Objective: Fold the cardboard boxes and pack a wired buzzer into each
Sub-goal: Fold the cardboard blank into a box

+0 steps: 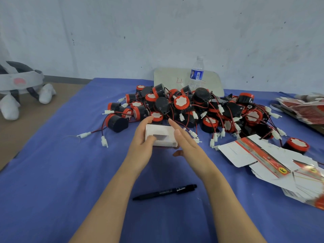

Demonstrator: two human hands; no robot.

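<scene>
A small white cardboard box (pixel 160 131) is held just above the blue cloth (pixel 52 172) at the centre. My left hand (pixel 141 144) grips its left end, thumb across the front and fingers behind. On the box's right side lies my right hand (pixel 186 143), fingers straight and thumb below the box's corner. Just beyond the box is a big pile of black-and-red wired buzzers (pixel 192 106) with white plugs. Unfolded red-and-white box blanks (pixel 259 156) lie to the right of my right hand.
A black pen (pixel 164 192) lies on the cloth between my forearms. A water bottle (pixel 197 74) and a white board (pixel 171 78) stand behind the pile. More blanks (pixel 305 109) are stacked far right. A grey headset (pixel 19 81) sits off the cloth, left.
</scene>
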